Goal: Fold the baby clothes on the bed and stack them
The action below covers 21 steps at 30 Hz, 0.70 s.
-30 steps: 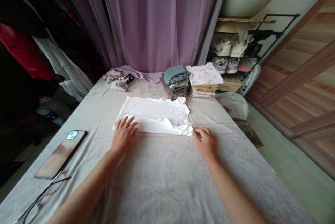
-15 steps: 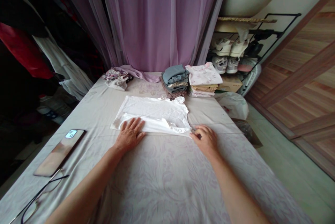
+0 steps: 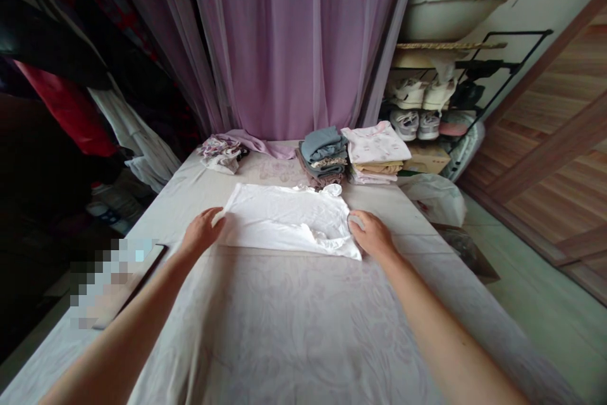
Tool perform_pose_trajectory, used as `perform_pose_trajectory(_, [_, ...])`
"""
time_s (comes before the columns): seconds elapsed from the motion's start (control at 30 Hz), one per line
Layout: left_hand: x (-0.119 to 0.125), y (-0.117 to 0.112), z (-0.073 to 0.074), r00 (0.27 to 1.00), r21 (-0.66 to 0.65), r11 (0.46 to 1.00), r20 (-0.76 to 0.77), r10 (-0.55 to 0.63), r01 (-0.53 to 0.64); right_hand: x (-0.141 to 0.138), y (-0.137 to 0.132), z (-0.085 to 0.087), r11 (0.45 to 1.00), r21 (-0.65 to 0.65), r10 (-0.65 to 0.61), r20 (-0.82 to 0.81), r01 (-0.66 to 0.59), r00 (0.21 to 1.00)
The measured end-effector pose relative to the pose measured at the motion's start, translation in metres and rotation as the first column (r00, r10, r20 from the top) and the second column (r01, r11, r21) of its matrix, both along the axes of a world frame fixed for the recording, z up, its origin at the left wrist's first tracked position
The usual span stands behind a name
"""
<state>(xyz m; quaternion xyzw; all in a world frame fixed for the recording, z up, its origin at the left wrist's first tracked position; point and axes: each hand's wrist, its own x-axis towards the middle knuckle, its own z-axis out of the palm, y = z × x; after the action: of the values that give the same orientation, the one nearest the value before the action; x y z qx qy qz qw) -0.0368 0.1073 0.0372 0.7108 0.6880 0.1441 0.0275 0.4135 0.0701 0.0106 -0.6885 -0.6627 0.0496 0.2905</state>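
Observation:
A white garment (image 3: 284,218) lies folded flat in the middle of the cloth-covered table (image 3: 294,323). My left hand (image 3: 202,234) is at the garment's left edge, fingers closed on the cloth there. My right hand (image 3: 374,234) is at its right edge, fingers curled onto the fabric. Both forearms reach in from the near side.
Two stacks of folded clothes stand at the far end: a grey one (image 3: 324,155) and a pale pink one (image 3: 377,152). A crumpled patterned garment (image 3: 219,153) lies at the far left. A phone (image 3: 118,278) rests near the left edge. A shoe rack (image 3: 427,108) and a white bag (image 3: 439,199) are at the right.
My left hand has slid from the garment's near edge to its left side and closed on it. My right hand has moved up along the right edge. The view has shifted slightly.

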Motion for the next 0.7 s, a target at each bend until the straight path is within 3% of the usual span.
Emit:
perform_pose_trajectory(0.1, [0.001, 0.033, 0.016, 0.993, -0.127, 0.985, -0.002, 0.115, -0.114, -0.001, 0.036, 0.004, 0.994, -0.089, -0.062, 0.004, 0.062, 0.998])
perform_pose_trajectory(0.2, [0.009, 0.068, 0.025, 0.993, -0.201, 0.972, -0.024, 0.116, -0.118, 0.001, 0.062, -0.001, 0.984, -0.151, -0.097, -0.003, 0.095, 0.995])
perform_pose_trajectory(0.4, [0.023, 0.125, 0.02, 0.996, -0.222, 0.972, -0.067, 0.067, -0.08, 0.002, 0.087, -0.004, 0.973, -0.212, -0.093, 0.007, 0.092, 0.996])
perform_pose_trajectory(0.57, [0.029, 0.141, 0.011, 0.998, -0.208, 0.977, -0.055, 0.03, -0.041, -0.004, 0.09, 0.004, 0.957, -0.274, -0.075, 0.076, 0.093, 0.994])
perform_pose_trajectory(0.7, [0.019, 0.133, 0.008, 0.997, -0.138, 0.99, 0.066, 0.049, -0.04, -0.01, 0.089, 0.003, 0.987, -0.128, -0.092, 0.072, 0.101, 0.993])
